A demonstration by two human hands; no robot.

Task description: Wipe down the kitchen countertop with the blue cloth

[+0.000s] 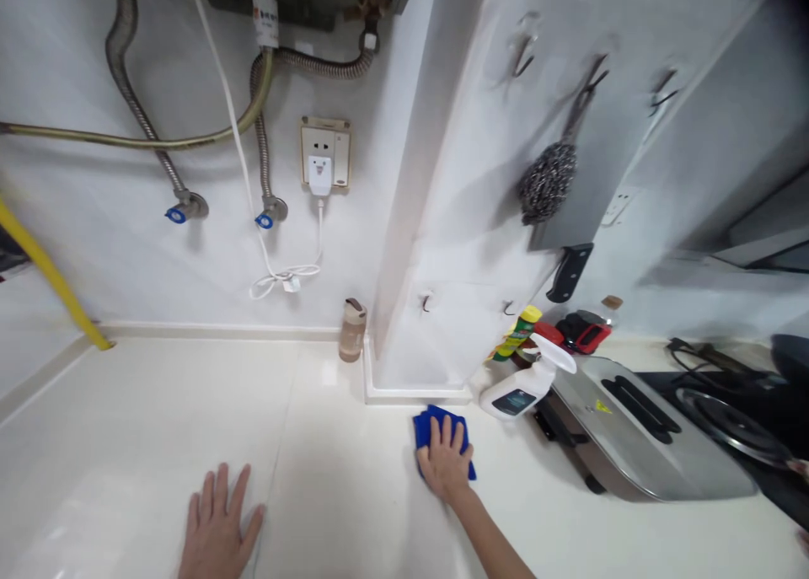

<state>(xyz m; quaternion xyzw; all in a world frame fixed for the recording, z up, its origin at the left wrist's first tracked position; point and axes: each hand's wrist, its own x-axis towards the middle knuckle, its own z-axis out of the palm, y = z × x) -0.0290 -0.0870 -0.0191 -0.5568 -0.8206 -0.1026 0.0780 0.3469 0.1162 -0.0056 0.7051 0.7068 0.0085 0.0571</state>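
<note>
Under my right hand (446, 463) lies a folded blue cloth (466, 469) on the white countertop (341, 486), near the foot of the wall pillar. The fingers of that hand press down over the cloth, slightly bent and a little apart. My left hand (218, 524) rests palm down at the lower left, fingers spread, with nothing in it. A white spray bottle (524, 383) with a dark label stands just right of the cloth. Farther back, a brown translucent drinking bottle (352, 333) is by the wall, left of the pillar.
A grey-lidded electric pan (645, 436) takes up the right side. On the pillar (442, 335) hang a steel-wool scrubber (549, 183) and a cleaver (569, 271). A plugged-in white cord (320, 225), hoses and valves (265, 220) line the back wall; a yellow pipe (56, 276) is at left.
</note>
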